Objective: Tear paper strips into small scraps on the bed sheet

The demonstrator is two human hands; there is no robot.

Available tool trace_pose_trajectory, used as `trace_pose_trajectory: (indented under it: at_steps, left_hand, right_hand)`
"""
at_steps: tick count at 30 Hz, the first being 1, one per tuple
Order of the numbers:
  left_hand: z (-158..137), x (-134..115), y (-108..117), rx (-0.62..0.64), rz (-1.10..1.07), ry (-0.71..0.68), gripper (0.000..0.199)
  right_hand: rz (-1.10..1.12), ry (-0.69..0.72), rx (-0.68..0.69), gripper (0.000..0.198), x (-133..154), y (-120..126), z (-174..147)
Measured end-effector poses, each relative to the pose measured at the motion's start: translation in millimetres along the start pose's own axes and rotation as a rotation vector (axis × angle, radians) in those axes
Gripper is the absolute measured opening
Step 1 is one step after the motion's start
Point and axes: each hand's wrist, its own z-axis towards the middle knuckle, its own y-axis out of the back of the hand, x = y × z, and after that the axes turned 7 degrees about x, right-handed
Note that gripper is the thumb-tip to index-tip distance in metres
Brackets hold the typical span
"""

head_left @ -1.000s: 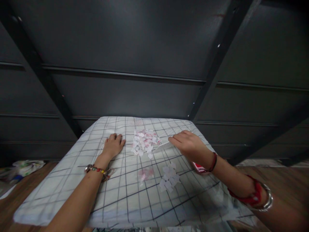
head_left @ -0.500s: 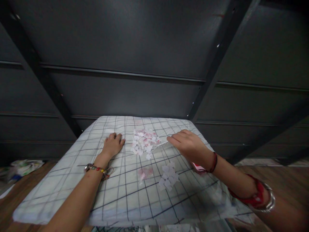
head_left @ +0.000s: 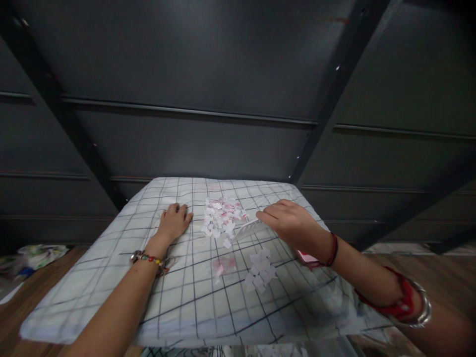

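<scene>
Dark panelled wall [head_left: 201,144] behind white checked table [head_left: 178,307]. On the right, right hand [head_left: 286,220] above the table; on the left, left hand [head_left: 174,221] palm down, fingers slightly spread. Between both, heap of paper scraps [head_left: 222,216]; nearer, smaller white pile [head_left: 260,270], with pinkish patch [head_left: 223,266] beside it. Smallest, thin white stick [head_left: 248,224], pinched by right fingers, slanting toward heap; whether touching, unclear.
</scene>
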Motion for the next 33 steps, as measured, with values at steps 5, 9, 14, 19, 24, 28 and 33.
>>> trace_pose_trajectory:
  at_steps: [5, 9, 14, 19, 24, 28, 33]
  left_hand:
    - [-1, -1, 1, 0.011, 0.003, -0.001, 0.049]
    - [-1, 0, 1, 0.003, 0.025, 0.003, 0.050]
    - [-1, -1, 1, -0.007, 0.017, -0.003, 0.047]
    - [-3, -3, 4, 0.024, 0.028, 0.016, 0.051]
    - [-5, -4, 6, 0.023, 0.039, 0.001, 0.051]
    - [-5, -5, 6, 0.041, 0.034, 0.013, 0.053]
    - [-4, -4, 5, 0.051, 0.038, 0.018, 0.053]
  right_hand:
    - [0.000, -0.009, 0.011, 0.026, 3, 0, 0]
    - [-0.009, 0.004, 0.021, 0.024, 6, 1, 0]
    - [-0.025, 0.017, 0.060, 0.024, 8, 6, 0]
    - [-0.033, 0.006, 0.083, 0.024, 9, 9, 0]
    - [0.010, 0.044, 0.067, 0.022, 13, 10, 1]
    - [-0.001, 0.016, 0.030, 0.024, 10, 11, 1]
    - [-0.008, -0.016, 0.043, 0.024, 9, 7, -1]
